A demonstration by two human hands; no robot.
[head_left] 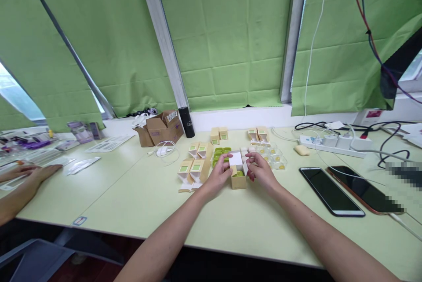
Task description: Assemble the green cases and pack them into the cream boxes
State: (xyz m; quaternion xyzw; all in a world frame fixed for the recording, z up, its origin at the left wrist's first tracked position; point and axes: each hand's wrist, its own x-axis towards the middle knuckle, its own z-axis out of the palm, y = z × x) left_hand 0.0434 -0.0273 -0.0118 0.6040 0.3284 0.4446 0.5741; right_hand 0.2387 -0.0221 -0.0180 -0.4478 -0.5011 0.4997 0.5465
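A small kraft cardboard box (238, 183) stands upright on the table with its white-lined lid raised. Inside it sits a yellow-green item, partly hidden by the flaps. My left hand (218, 173) grips the box's left side and lid edge between thumb and fingers. On the opposite side, my right hand (263, 171) pinches the right flap. Behind my left hand lie several green cup-like pieces (217, 153). Clear plastic domes with yellow centres (278, 161) are spread beyond my right hand. To the left are several open kraft boxes (197, 166) with green labels.
More kraft boxes (223, 133) stand at the back, near a black tumbler (187, 123) and an open brown carton (165, 129). Two smartphones (331, 192) lie at the right, before a power strip (329, 143) with cables. Another person's hands (42, 173) rest at far left.
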